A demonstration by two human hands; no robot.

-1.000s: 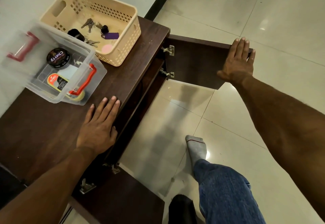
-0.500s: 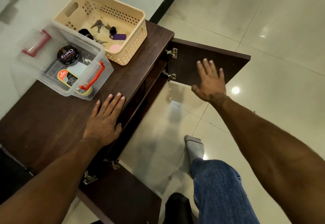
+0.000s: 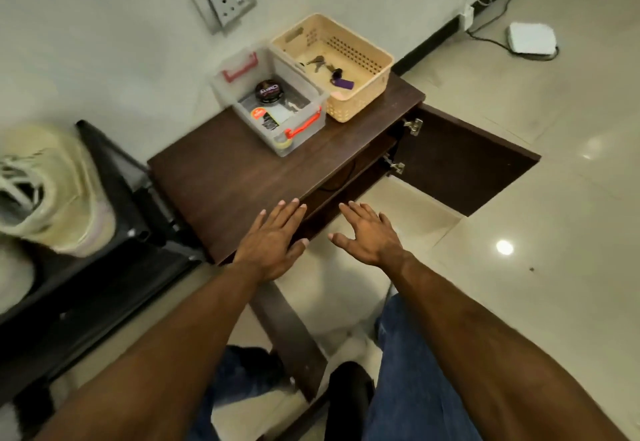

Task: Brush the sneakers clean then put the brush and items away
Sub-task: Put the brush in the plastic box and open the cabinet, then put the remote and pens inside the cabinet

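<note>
Wooden cabinet door (image 3: 464,160) hangs open since my right hand (image 3: 367,236) left it. Both hands flat and empty, left hand (image 3: 273,240) resting on the cabinet top (image 3: 235,170); I'd reach inside next.

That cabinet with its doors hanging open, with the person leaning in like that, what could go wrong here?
1. The far cabinet door stands swung out over the floor; a leg or hip could knock it when the person moves.
2. The left hand lies flat at the cabinet top's front edge; leaning hard there might tip or shift the cabinet.
3. The clear box of polish tins stands open on top, so a jolt might slide it or spill it.
</note>
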